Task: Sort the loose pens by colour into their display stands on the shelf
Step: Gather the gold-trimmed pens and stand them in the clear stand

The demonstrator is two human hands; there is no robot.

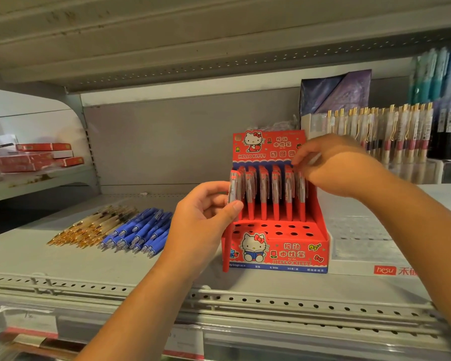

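1. The left hand (pixel 206 212) grips a red pen (pixel 227 251) upright between thumb and fingers, at the near-left corner of the red Hello Kitty display stand (pixel 279 252). The pen's lower barrel hangs outside the stand's left wall, not in any hole.
2. The right hand (pixel 331 165) sits over the tops of the seated red pens (pixel 263 199) at the far-right end, fingers curled down toward their clips. I cannot tell whether it pinches 1 of them or only steadies them.
3. The step in hand looks to be seating the held pen. The far rows are filled, and the near rows of empty holes (pixel 279 230) are free, so a free hole on the left is the natural target.
4. Lift the tip above the left wall, carry it right until it is over the chosen hole, then lower it straight down until it stops. A tilted entry would likely catch the hole's edge or knock the neighbouring pens.
5. Turn the clip to face the same way as the seated pens, so the row reads evenly.
6. The stand is probably light card, so a steadying touch from the right hand should stop it sliding on the shelf (pixel 63 261).
7. The loose blue pens (pixel 141 230) and the gold-tipped pens (pixel 94 225) lie in 2 piles on the left, well apart from this stand, and do not belong in it.
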